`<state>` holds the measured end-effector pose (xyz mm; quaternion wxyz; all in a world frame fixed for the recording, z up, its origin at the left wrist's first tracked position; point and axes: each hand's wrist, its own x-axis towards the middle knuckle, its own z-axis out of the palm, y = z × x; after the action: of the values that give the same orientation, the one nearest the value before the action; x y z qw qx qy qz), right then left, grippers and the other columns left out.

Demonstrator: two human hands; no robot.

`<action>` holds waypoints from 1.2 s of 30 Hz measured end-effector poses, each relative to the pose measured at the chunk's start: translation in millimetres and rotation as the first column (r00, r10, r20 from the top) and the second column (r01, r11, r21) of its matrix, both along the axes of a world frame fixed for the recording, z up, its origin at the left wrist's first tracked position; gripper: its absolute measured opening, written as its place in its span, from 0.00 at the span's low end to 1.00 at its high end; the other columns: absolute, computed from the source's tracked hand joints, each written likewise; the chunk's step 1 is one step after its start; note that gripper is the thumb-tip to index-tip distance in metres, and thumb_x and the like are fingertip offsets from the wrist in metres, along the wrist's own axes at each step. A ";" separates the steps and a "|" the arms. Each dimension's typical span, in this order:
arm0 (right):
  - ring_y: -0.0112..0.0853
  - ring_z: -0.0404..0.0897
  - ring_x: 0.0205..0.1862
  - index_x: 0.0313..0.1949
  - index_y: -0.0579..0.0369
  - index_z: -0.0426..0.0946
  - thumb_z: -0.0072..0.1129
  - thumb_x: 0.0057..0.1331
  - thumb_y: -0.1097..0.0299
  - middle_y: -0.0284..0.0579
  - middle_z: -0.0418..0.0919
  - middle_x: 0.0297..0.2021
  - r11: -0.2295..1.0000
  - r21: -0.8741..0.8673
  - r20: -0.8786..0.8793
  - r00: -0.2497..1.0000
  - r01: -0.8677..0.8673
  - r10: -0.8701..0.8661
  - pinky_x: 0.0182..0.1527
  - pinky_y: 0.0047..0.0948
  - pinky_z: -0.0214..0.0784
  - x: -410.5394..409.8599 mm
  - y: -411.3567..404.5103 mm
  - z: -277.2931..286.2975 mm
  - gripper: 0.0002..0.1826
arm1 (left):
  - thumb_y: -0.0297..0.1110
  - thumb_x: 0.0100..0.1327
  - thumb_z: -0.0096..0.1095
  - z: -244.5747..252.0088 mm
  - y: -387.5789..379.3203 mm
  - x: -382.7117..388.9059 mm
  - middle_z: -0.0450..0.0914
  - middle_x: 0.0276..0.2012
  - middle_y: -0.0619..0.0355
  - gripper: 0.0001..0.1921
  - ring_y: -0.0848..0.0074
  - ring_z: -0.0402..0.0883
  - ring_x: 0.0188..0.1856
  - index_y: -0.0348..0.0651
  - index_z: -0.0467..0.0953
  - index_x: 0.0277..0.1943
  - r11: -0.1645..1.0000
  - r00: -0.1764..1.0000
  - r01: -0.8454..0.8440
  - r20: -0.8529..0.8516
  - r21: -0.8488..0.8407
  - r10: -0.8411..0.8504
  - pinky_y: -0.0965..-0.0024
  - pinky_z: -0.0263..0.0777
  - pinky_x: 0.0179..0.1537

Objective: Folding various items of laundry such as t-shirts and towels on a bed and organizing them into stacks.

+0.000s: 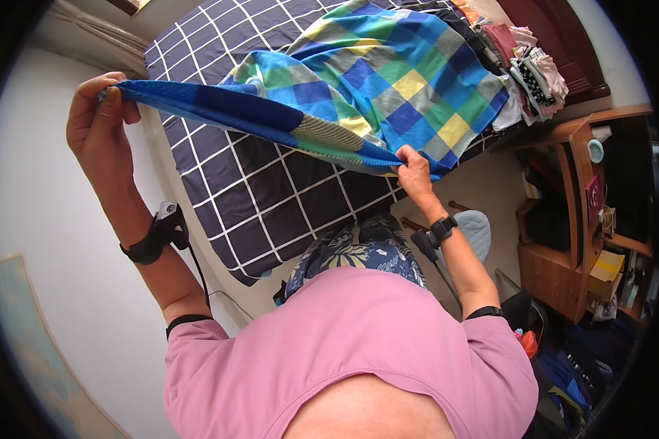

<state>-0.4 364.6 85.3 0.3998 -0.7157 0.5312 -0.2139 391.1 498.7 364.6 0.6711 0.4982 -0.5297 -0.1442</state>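
Observation:
A checkered cloth (412, 82) in blue, green, yellow and grey spreads over the far part of the bed, looking like a thin blanket or towel. One edge of it is stretched taut in front of me. My left hand (101, 112), raised at the far left, pinches one end of that edge between thumb and fingers. Lower and to the right, my right hand (414, 170) grips the edge further along. Between the hands the fabric hangs as a narrow folded band above the dark bedsheet (241, 181) with white grid lines.
Folded clothes (538, 77) are stacked at the bed's right end, beside a dark red headboard (560, 49). A wooden desk (554, 274) with shelves stands to the right. A stool with a pale blue padded seat (472, 236) is below my right forearm. A white wall (60, 192) borders the left.

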 end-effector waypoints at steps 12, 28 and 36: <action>0.20 0.73 0.19 0.37 0.62 0.75 0.52 0.59 0.82 0.37 0.76 0.23 0.934 0.190 0.179 0.946 -0.304 0.271 0.23 0.22 0.66 11.8 37.4 58.9 0.07 | 0.29 0.69 0.54 -61.2 66.2 120.5 0.79 0.47 0.36 0.07 0.78 0.76 0.28 0.34 0.73 0.44 0.965 0.859 -0.244 -0.443 0.090 0.259 0.78 0.73 0.33; 0.51 0.77 0.32 0.31 0.62 0.74 0.57 0.58 0.77 0.55 0.76 0.27 0.900 -0.221 0.141 0.901 -0.376 0.411 0.34 0.41 0.68 19.8 29.2 43.9 0.03 | 0.35 0.41 0.77 -187.7 -74.7 -177.1 0.81 0.30 0.49 0.31 0.58 0.80 0.31 0.48 0.77 0.53 0.569 0.645 0.258 0.298 0.781 -0.703 0.64 0.72 0.35; 0.49 0.77 0.33 0.35 0.62 0.74 0.59 0.55 0.78 0.54 0.76 0.31 0.931 -0.169 0.317 0.876 -0.324 0.363 0.36 0.40 0.70 -17.9 -20.0 47.4 0.08 | 0.29 0.51 0.70 -199.9 -113.8 -210.4 0.75 0.22 0.52 0.10 0.72 0.72 0.24 0.34 0.75 0.32 0.470 0.735 0.262 0.142 0.843 -0.664 0.67 0.65 0.28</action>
<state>-18.3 344.6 132.7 0.4773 -0.7713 0.3052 -0.2901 180.7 384.9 164.7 0.1752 0.5857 -0.6706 -0.4201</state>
